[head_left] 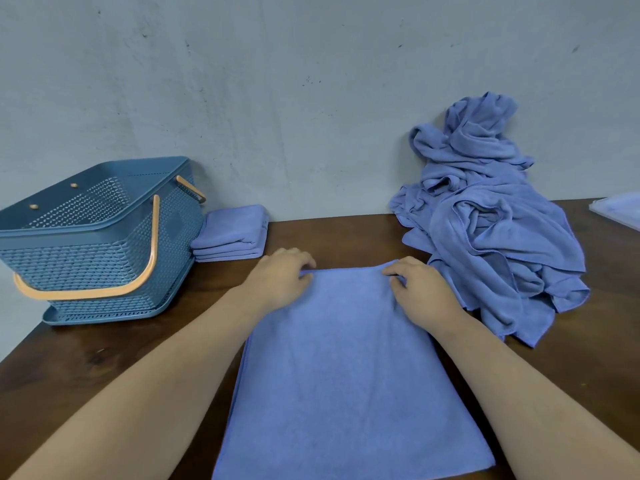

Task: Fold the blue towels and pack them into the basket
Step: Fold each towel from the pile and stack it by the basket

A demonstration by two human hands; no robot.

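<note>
Pinching the far edge of the blue towel (346, 375) with the curled fingers (304, 264) of the left hand (282, 278) at the far left corner, and with the curled fingers (394, 273) of the right hand (422, 291) at the far right corner. Perhaps raising that hem slightly off the cloth, though hard to tell from this angle. Lying flat on the dark wooden table (104, 368), spreading from the hands toward the near edge of the view, layered edges showing along the left side.

Leaving bare wood open between the far hem and the grey wall (311, 98), and a wider stretch open to the left of the left forearm.

Crowding the right side: a pile of unfolded blue towels (495, 237), leaning against the wall and reaching just beside the right hand.

Sitting at far left: the blue basket (86, 258), orange handle (104, 292) hanging down on the near side, well apart from the left hand. Resting just beside the basket's right wall: a stack of folded towels (232, 233). Peeking in at the far right edge: a pale flat tray or lid (620, 209).
</note>
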